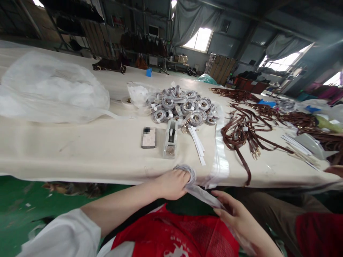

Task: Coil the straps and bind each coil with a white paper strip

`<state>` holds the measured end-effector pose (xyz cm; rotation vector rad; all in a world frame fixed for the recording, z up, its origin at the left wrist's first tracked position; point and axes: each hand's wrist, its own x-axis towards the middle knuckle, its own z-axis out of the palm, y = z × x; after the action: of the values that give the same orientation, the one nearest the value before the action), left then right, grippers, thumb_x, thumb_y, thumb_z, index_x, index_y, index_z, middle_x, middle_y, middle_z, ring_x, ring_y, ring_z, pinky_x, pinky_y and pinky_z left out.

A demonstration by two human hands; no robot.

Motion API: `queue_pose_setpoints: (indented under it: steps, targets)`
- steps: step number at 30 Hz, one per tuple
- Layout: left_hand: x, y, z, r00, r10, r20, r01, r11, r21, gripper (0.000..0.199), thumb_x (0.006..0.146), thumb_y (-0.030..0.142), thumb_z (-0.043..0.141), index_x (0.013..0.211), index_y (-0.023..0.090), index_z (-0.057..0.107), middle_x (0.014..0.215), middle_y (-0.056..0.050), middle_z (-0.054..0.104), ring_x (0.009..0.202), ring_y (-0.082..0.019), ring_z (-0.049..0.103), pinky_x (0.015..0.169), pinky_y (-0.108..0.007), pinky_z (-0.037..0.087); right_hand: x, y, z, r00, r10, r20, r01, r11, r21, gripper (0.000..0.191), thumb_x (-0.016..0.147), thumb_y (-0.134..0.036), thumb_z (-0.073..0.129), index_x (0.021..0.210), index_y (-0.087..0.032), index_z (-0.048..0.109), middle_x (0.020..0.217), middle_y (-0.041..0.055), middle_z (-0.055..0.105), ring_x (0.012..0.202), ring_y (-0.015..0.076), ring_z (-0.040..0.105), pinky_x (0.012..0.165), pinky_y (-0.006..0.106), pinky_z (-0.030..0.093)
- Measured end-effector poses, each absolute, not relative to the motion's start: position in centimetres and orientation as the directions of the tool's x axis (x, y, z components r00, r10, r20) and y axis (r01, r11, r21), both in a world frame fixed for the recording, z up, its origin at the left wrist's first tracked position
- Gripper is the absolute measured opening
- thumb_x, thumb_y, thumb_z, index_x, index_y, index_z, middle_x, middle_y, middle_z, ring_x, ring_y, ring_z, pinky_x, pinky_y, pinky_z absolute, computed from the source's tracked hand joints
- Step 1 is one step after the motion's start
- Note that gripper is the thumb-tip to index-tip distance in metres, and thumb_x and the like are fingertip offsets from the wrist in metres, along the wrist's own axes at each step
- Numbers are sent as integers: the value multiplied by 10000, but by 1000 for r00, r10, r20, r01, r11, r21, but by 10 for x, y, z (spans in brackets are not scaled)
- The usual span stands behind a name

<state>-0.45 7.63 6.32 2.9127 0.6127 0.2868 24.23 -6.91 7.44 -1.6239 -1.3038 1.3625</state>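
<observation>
At the table's front edge my left hand (173, 184) is closed around a coiled strap (190, 174), which looks grey under a translucent plastic covering. A pale loose length (203, 196) runs from the coil toward the lower right. My right hand (232, 210) pinches that length between thumb and fingers and lets the tail hang past the wrist. Just beyond the left hand stand a tape dispenser (170, 139) and a small box (148, 138), blurred out on top. White paper strips (197, 144) lie to the dispenser's right.
Wrapped coils with metal clasps are piled (184, 103) behind the dispenser. Brown straps (246, 132) spread to the right, beyond flat clear plastic sleeves (222, 153). A large plastic bag (53, 89) lies left. Another person's hand (334, 170) rests at the right edge.
</observation>
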Motion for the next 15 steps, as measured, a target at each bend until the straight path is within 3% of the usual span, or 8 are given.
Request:
queue_pose_setpoints:
  steps: [2,4,6,8,10,12,15]
  targets:
    - [-4,72,68,940,341,22,321,-903,285,306,859,443,631,945,150,632,898,-102,717,801,-260,679,718,-347,526,242,-74,67,-97,923,-374,512,-275,-813,203,857,-356,675,964,-186,699,896,46,698,832,204,624,732,290,485]
    - [-3,69,69,948,299,-106,316,-869,381,365,824,546,636,837,182,645,831,-83,721,726,-251,675,598,-323,481,237,-79,61,-162,882,-442,639,-248,-728,184,877,-329,615,789,-176,670,769,15,646,736,185,579,670,284,448]
    - [-2,68,67,934,285,-214,353,-821,449,402,797,606,632,770,206,651,764,-62,716,643,-230,651,497,-298,396,229,-83,57,-217,855,-472,633,-245,-734,175,881,-304,587,793,-174,664,766,8,636,718,177,564,655,277,436]
    - [-2,69,65,920,262,-291,380,-774,507,386,802,598,627,738,219,655,713,-40,705,582,-197,609,465,-273,331,223,-85,56,-263,854,-448,533,-258,-805,180,877,-289,594,993,-181,679,930,32,682,839,200,602,747,288,465]
    - [-3,72,63,913,216,-345,386,-729,565,382,831,572,606,687,220,645,659,-20,681,542,-168,563,472,-259,319,220,-84,54,-254,882,-398,446,-258,-857,330,853,-281,635,1173,-199,632,1091,52,680,973,222,608,852,306,467]
    - [-4,75,61,889,175,-423,422,-670,611,449,841,594,588,602,215,613,582,-7,643,500,-154,524,480,-258,335,220,-82,50,-205,907,-367,457,-243,-856,306,831,-275,661,1126,-197,643,1056,47,680,957,217,606,852,302,464]
    - [-8,79,57,812,130,-569,548,-505,667,518,797,638,623,507,213,563,457,11,570,429,-146,494,467,-261,362,221,-77,42,-187,907,-377,539,-226,-812,97,849,-272,622,864,-184,659,830,11,649,785,181,577,718,270,449]
